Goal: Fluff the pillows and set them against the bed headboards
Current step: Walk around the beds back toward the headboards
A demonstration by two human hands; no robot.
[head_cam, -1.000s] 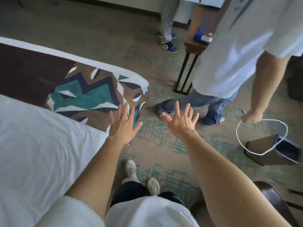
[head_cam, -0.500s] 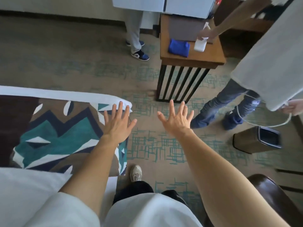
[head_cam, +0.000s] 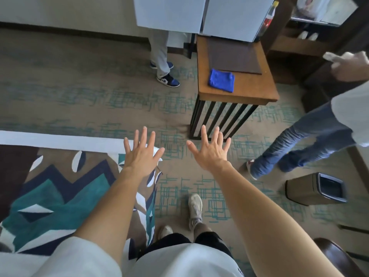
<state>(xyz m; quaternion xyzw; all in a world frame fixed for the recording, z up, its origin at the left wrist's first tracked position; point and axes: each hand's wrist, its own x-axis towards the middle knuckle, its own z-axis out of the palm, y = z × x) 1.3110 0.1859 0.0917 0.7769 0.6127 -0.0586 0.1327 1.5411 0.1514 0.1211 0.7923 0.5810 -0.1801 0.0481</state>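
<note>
So no pillow work happening here yet, as far as I can tell. Both hands are stretched out in front with fingers spread wide and nothing in them: the left hand (head_cam: 140, 154) hovers over the corner of the bed (head_cam: 60, 139), right above the patterned bed runner (head_cam: 50, 196), and the right hand (head_cam: 209, 150) is out over the carpet (head_cam: 79, 92), well apart from the left. The pillows just aren't in view anywhere, and neither is a headboard, so I can't say where they sit; this looks like the foot end of the bed. Beyond the right hand there's a wooden table (head_cam: 237, 94) with a blue cloth (head_cam: 221, 79) on it, a bin (head_cam: 317, 189) off to the right of that hand, and two other people standing around nearby. My read is this is the very start, before any pillow gets touched. The next move probably calls for turning toward the head of the bed, finding a pillow, and grabbing it with both hands to plump it.
</note>
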